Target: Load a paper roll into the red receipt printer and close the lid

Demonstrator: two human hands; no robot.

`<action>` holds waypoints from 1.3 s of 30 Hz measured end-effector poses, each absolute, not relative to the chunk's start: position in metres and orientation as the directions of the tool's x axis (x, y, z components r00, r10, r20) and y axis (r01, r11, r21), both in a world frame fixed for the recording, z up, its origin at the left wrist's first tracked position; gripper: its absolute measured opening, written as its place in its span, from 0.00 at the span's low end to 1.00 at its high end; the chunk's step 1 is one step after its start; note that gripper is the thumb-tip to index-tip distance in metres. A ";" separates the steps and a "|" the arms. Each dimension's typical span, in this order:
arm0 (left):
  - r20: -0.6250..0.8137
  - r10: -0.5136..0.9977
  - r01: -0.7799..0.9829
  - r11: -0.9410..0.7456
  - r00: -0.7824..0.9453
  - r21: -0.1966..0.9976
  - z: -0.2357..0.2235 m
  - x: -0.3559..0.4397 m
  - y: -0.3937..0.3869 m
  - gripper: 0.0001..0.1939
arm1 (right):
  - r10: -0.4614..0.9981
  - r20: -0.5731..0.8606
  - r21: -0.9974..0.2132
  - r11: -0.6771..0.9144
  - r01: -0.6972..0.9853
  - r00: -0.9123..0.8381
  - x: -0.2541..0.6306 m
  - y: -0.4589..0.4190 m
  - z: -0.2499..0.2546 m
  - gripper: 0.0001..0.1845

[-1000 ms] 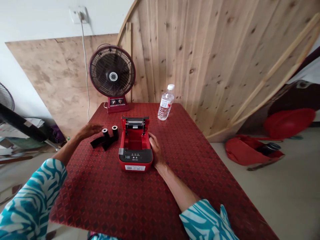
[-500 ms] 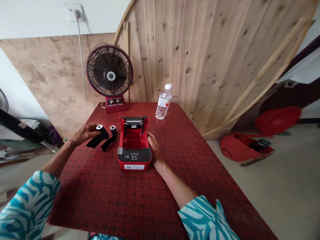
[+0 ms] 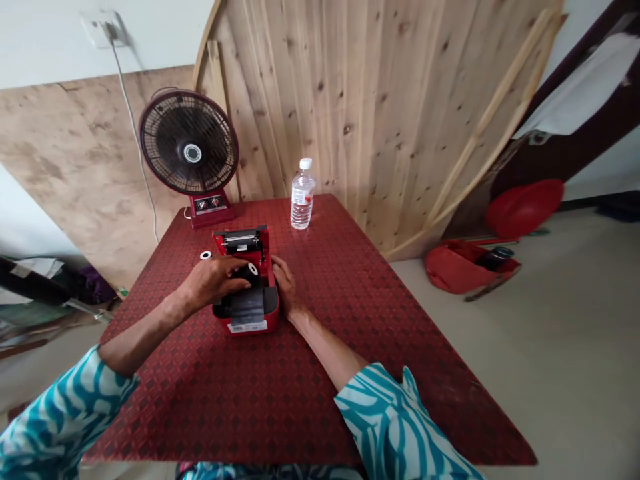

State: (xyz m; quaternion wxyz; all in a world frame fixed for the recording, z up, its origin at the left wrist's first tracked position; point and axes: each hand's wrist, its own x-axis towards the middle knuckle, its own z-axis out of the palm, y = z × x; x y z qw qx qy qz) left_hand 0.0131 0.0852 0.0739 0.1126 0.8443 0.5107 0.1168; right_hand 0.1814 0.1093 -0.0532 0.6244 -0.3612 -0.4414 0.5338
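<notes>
A red and black label printer [image 3: 272,312] stands on the table with its lid tilted up at the back. My left hand [image 3: 210,279] is closed around a black roll [image 3: 246,273] with a white core, over the printer's open bay. The roll's loose black strip hangs down across the front panel and partly covers it. Against the printer's right side, my right hand [image 3: 285,285] grips the casing. Another black roll [image 3: 205,255] stands left of the printer; only its white-cored end shows above my left hand.
Toward the back left of the patterned red table [image 3: 320,400] is a dark red fan [image 3: 192,153]. A clear water bottle [image 3: 302,197] stands near the back edge. Wooden boards [image 3: 350,120] line the wall behind. On the floor at right lies a red bag [image 3: 450,268].
My left hand took hold of one black roll, lifted it off the table and carried it right, over the printer. My right hand stays on the printer's side. The view has shifted right.
</notes>
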 end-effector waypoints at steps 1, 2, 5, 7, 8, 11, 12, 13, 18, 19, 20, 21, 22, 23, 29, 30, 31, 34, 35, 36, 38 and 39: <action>0.056 0.891 0.863 -0.450 0.450 0.228 0.073 0.019 0.088 0.18 | 0.984 0.174 -0.922 0.176 -0.345 0.038 0.182 0.109 -0.053 0.20; 0.025 0.895 0.884 -0.444 0.445 0.149 0.073 0.024 0.090 0.17 | 0.983 0.179 -0.921 0.180 -0.344 0.035 0.182 0.109 -0.053 0.20; -0.075 0.911 0.911 -0.410 0.406 -0.048 0.075 0.038 0.096 0.16 | 0.982 0.187 -0.920 0.184 -0.346 0.024 0.183 0.108 -0.051 0.20; -0.139 0.919 0.913 -0.387 0.369 -0.129 0.076 0.046 0.100 0.17 | 0.980 0.196 -0.920 0.194 -0.341 0.030 0.184 0.108 -0.050 0.19; -0.167 0.919 0.911 -0.383 0.358 -0.151 0.076 0.048 0.102 0.17 | 0.979 0.201 -0.919 0.201 -0.338 0.037 0.184 0.108 -0.050 0.19; -0.235 0.895 0.897 -0.417 0.379 -0.143 0.070 0.052 0.109 0.15 | 0.977 0.206 -0.920 0.211 -0.331 0.049 0.184 0.109 -0.050 0.19; -0.250 0.885 0.893 -0.432 0.393 -0.126 0.068 0.052 0.112 0.14 | 0.977 0.206 -0.920 0.211 -0.329 0.052 0.183 0.110 -0.051 0.19; -0.264 0.874 0.888 -0.447 0.408 -0.108 0.065 0.052 0.115 0.14 | 0.977 0.206 -0.920 0.211 -0.330 0.053 0.183 0.110 -0.052 0.19; -0.273 0.832 0.866 -0.500 0.483 0.007 0.068 0.038 0.122 0.15 | 0.979 0.200 -0.909 0.199 -0.367 0.034 0.181 0.113 -0.059 0.19; -0.242 0.833 0.864 -0.499 0.498 0.065 0.071 0.033 0.120 0.16 | 0.980 0.198 -0.908 0.194 -0.371 0.029 0.181 0.114 -0.060 0.19; -0.191 0.838 0.859 -0.493 0.512 0.138 0.074 0.027 0.117 0.16 | 0.981 0.195 -0.909 0.190 -0.372 0.025 0.181 0.114 -0.061 0.19; -0.132 0.845 0.847 -0.486 0.519 0.217 0.077 0.021 0.112 0.16 | 0.981 0.192 -0.910 0.186 -0.371 0.020 0.181 0.114 -0.061 0.19; -0.074 0.853 0.828 -0.477 0.517 0.293 0.080 0.015 0.105 0.17 | 0.981 0.192 -0.911 0.185 -0.368 0.017 0.181 0.114 -0.062 0.19; -0.030 0.859 0.809 -0.470 0.512 0.353 0.081 0.009 0.098 0.17 | 0.981 0.194 -0.912 0.186 -0.365 0.016 0.182 0.114 -0.062 0.19; 0.089 0.777 0.703 -0.607 0.624 0.371 0.070 -0.003 0.061 0.17 | 0.976 0.214 -0.910 0.215 -0.355 0.043 0.182 0.114 -0.062 0.20; 0.119 0.764 0.690 -0.629 0.635 0.358 0.067 -0.002 0.060 0.17 | 0.976 0.215 -0.909 0.217 -0.355 0.046 0.181 0.114 -0.062 0.20; 0.145 0.761 0.685 -0.637 0.633 0.354 0.064 0.000 0.060 0.17 | 0.976 0.214 -0.909 0.217 -0.356 0.047 0.181 0.114 -0.062 0.20; 0.190 0.786 0.693 -0.611 0.588 0.383 0.061 0.005 0.062 0.15 | 0.976 0.213 -0.910 0.215 -0.354 0.045 0.181 0.114 -0.063 0.20; 0.200 0.800 0.700 -0.595 0.566 0.396 0.061 0.006 0.063 0.14 | 0.976 0.215 -0.909 0.217 -0.355 0.045 0.181 0.114 -0.063 0.20; 0.212 0.810 0.707 -0.582 0.546 0.402 0.061 0.007 0.063 0.13 | 0.975 0.218 -0.909 0.219 -0.354 0.045 0.181 0.114 -0.062 0.20; 0.264 0.806 0.714 -0.591 0.529 0.374 0.062 0.009 0.060 0.12 | 0.974 0.223 -0.911 0.225 -0.346 0.047 0.181 0.114 -0.062 0.20; 0.303 0.789 0.714 -0.614 0.535 0.338 0.062 0.009 0.058 0.12 | 0.973 0.225 -0.912 0.228 -0.340 0.048 0.181 0.114 -0.061 0.20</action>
